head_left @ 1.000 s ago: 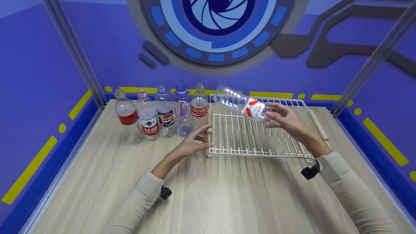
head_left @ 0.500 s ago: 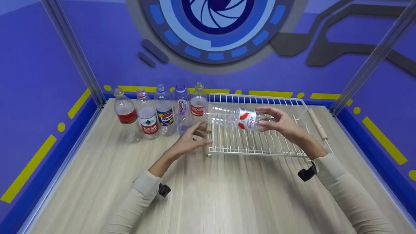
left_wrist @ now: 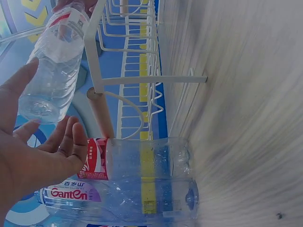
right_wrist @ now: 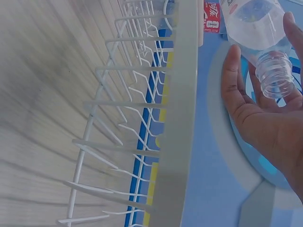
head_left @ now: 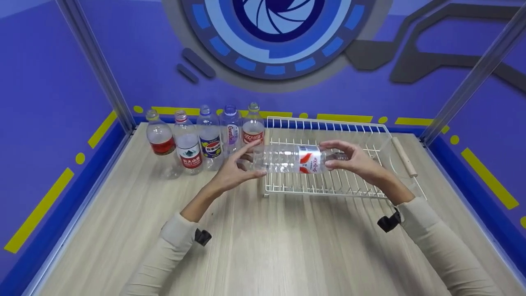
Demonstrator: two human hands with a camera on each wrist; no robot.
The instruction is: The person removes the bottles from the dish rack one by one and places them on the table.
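Note:
A clear plastic bottle with a red-and-white label lies level above the rack, uncapped. At its neck end, my right hand holds it between thumb and fingers; the right wrist view shows the open mouth of the bottle among those fingers. Around the base, my left hand is spread, its thumb overlapping the bottle's side in the left wrist view and its other fingertips right at the bottom edge. Below the bottle stands a white wire rack with upright prongs and wooden handles at both ends.
Left of the rack, several empty bottles stand in a row, among them a red-labelled one, a bottle with a green-and-red label, a blue-labelled one and a purple-tinted Ganten bottle. Blue walls with metal posts enclose the wooden table.
The bottle has turned from slanting to level and come lower and slightly left with my right hand. My left hand has left the rack's handle and risen to the bottle's base.

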